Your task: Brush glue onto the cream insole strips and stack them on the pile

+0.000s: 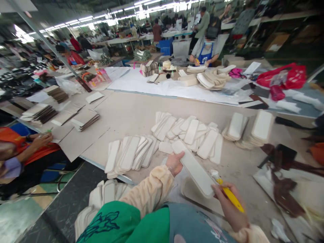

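A long cream panel with rounded ends (193,168) is held tilted above the table, close to my body. My left hand (174,163) is closed on its far end, thumb along the top face. My right hand (231,204) grips a yellow-handled brush (233,197) with whitish bristles, and its fingertips touch the panel's near end. Just beyond my left hand, similar panels lie in a fanned row (131,153) and in an overlapping heap (189,131). Another panel shape (192,194) lies on the table below the held one, partly hidden by it.
Stacked panels (262,126) stand at the right, near brown scraps (283,189). More panels (108,194) are piled low at my left. Piles of flat sheets (86,118) lie at the table's left. One co-worker (206,54) sits across the table, and another's hand (42,140) shows at left.
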Available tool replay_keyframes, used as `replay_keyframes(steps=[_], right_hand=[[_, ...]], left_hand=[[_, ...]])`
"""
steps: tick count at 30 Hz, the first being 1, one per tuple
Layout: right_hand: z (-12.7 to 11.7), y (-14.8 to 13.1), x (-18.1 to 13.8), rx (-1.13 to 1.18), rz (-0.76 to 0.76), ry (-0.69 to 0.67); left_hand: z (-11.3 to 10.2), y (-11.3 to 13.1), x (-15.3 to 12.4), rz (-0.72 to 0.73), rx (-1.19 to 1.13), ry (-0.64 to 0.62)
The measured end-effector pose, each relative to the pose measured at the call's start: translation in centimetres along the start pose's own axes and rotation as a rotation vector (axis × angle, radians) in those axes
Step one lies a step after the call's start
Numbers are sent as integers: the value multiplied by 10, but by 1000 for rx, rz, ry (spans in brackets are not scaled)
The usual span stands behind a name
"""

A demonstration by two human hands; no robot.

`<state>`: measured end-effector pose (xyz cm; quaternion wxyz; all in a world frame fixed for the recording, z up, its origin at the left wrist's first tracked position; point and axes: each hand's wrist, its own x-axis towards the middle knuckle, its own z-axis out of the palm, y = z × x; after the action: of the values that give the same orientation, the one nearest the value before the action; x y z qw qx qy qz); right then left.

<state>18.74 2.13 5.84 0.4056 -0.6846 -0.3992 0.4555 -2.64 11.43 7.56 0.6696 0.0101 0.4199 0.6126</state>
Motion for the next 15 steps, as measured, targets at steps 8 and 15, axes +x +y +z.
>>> replay_keyframes(steps=[8,15], right_hand=[[12,3,7,-88,-46,17],[34,-14,-5,-17,-77,-27]], left_hand=[[-12,-4,-4,-40,6,-81],[-42,4,12,-105,256,-73]])
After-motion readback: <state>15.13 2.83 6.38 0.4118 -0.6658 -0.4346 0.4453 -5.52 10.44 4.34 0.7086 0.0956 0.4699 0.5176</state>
